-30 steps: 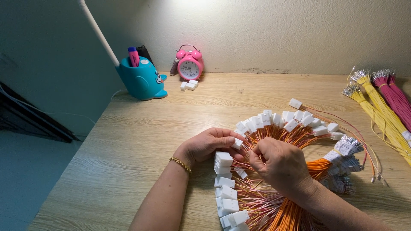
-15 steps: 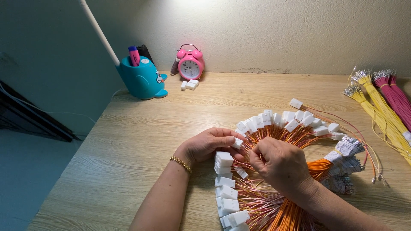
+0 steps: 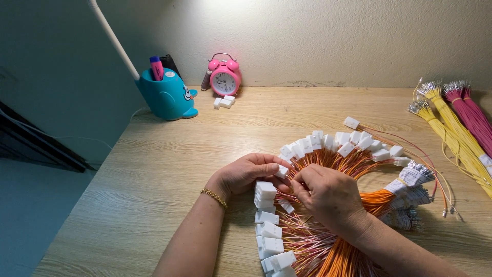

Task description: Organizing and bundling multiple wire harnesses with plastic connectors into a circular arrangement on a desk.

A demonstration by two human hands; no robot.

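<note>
Your left hand [image 3: 245, 173] pinches a small white plug [image 3: 281, 172] at the inner edge of the fanned ring of orange wires [image 3: 353, 164] on the wooden table [image 3: 169, 174], while your right hand [image 3: 328, 195] is closed just beside it, its fingertips apparently nipping a wire end (the grip itself is hidden behind the knuckles). Hold the plug steady and square, feed the wire straight into its opening, and keep the neighbouring white plugs [image 3: 266, 215] from tangling under your wrist.
</note>
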